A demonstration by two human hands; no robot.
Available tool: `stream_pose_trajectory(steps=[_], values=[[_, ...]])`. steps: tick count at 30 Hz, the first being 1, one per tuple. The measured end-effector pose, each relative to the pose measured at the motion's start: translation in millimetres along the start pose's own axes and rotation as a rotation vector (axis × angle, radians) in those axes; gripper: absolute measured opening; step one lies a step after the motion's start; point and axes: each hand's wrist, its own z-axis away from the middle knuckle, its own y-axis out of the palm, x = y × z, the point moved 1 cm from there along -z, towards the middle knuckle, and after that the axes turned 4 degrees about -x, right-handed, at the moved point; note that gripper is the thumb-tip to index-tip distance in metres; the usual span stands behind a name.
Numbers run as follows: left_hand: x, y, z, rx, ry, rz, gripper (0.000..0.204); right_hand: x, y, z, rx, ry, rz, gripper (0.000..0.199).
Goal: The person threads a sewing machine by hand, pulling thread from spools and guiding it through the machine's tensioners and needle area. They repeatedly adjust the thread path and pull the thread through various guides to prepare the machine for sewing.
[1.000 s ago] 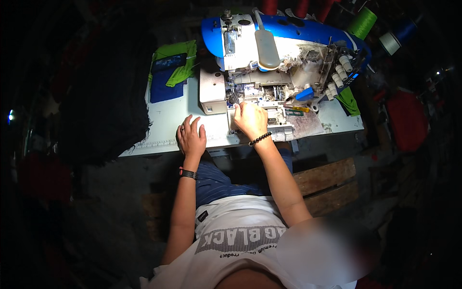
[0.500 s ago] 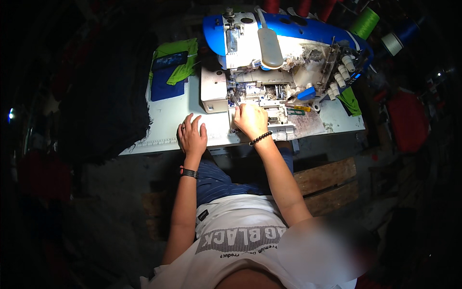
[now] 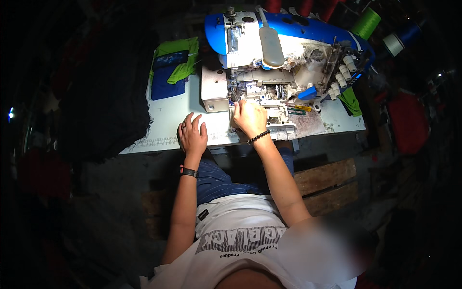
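Sewing machine (image 3: 274, 58), white body with a blue far casing, is standing at the far right of a pale worktable (image 3: 173, 113), its needle area facing the near edge. The right hand (image 3: 249, 118) is resting against the machine's near front at the needle plate, fingers drawn together and curled toward the metal parts; whether it is pinching anything cannot be told. A dark bead bracelet (image 3: 259, 137) is circling that wrist. The left hand (image 3: 192, 136) is lying flat on the tabletop just left of the right hand, fingers spread, palm down, holding nothing; a dark wristband (image 3: 189, 171) is sitting on its wrist. Green and blue fabric pieces (image 3: 173, 67) are lying at the table's far left corner, apart from both hands. A dark cloth pile (image 3: 110, 96) is hanging over the table's left edge. Thread cones (image 3: 365, 21), green and blue, are standing at the far right behind the machine. A wooden bench (image 3: 327, 185) is showing near the person's right side.
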Motion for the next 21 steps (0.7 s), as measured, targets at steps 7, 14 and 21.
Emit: stream_pose_trajectory(steps=[7,14,21], values=[[1,-1,1,0.003,-0.001,0.012,0.032,-3,2,3,0.069,-0.002,0.022,0.028],[1,0,-1,0.010,0.005,0.008,0.032,-8,8,4,0.139,-0.011,0.036,0.029],[0,0,-1,0.005,0.008,0.000,0.033,-10,-18,16,0.108,-0.018,0.031,0.023]])
